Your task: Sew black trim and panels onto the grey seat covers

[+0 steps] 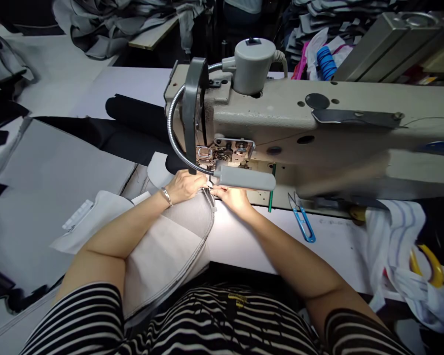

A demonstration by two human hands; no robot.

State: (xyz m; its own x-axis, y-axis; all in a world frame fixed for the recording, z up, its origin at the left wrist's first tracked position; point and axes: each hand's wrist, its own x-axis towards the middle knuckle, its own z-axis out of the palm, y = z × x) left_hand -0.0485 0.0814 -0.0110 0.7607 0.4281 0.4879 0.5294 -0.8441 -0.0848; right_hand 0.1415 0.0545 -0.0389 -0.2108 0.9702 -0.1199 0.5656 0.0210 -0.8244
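Note:
A grey padded fabric piece (170,246) with a curved stitched edge lies on the table in front of me, running up to the needle area of a beige industrial sewing machine (318,128). My left hand (185,186), with a bracelet on the wrist, rests on the fabric's top with fingers curled and pressed on it near the presser foot. My right hand (232,196) pinches the fabric's edge just right of the needle, under the grey lamp head (244,178) on its gooseneck.
Blue thread snips (302,222) lie on the white table right of my hands. Large grey panels (52,197) and black fabric (133,128) spread to the left. Yellow-handled scissors (427,266) sit on striped cloth at far right. Stacks of grey pieces fill the background.

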